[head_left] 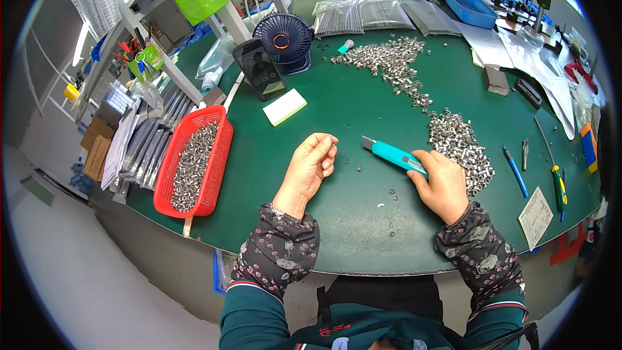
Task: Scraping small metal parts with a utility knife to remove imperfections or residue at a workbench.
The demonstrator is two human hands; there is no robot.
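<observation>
In my right hand (pixel 442 185) I grip a teal utility knife (pixel 396 156), its tip pointing left toward my other hand. My left hand (pixel 310 167) is closed, thumb and index finger pinched together; a tiny dark bit shows at the fingertips, too small to name. Between and below the hands, small dark rings and scraps (pixel 392 216) lie scattered on the green tabletop (pixel 350 233). Just beyond my right hand is a heap of small silvery metal rings (pixel 459 146). A second, spread-out heap (pixel 389 61) of the same parts lies farther back.
At left stands a red basket (pixel 223 146) holding similar metal parts. Behind it are a phone (pixel 259 69), a dark fan (pixel 283 40) and a pad of notes (pixel 285 107). On the right lie a blue pen (pixel 516 172), a screwdriver (pixel 558 185) and a paper tag (pixel 536 218). A blue tray (pixel 470 8) stands far back.
</observation>
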